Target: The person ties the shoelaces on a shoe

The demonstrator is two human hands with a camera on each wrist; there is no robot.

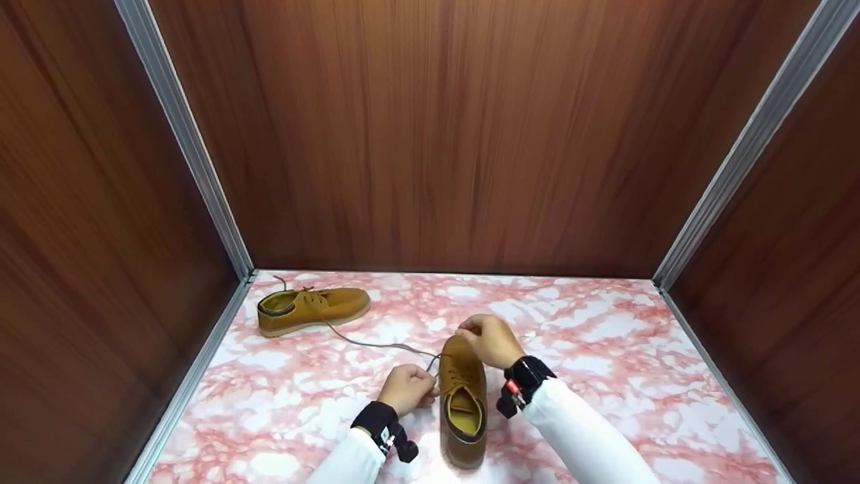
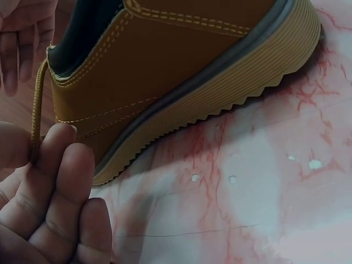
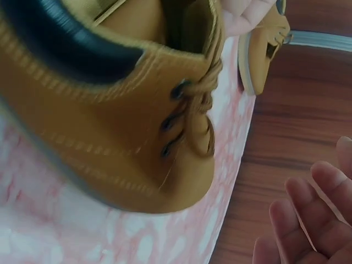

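Observation:
A tan lace-up shoe [image 1: 463,383] stands upright between my hands, toe pointing away. My left hand [image 1: 408,390] is at its left side, and the left wrist view shows thumb and forefinger pinching a brown shoelace [image 2: 37,104]. Above the toe, to the right, is my right hand [image 1: 494,339]. In the right wrist view its fingers [image 3: 308,214] are loosely bent, apart from the shoe, with nothing seen in them. Lace loops cross the eyelets on the shoe's front. A second tan shoe [image 1: 336,306] sits at the back left, toe to the right.
From the second shoe a long dark lace [image 1: 376,345] runs over the pink-and-white marbled tabletop [image 1: 591,336] to the near shoe's toe. Brown wood-grain panels [image 1: 430,134] with grey metal corner strips [image 1: 195,148] enclose the back and both sides.

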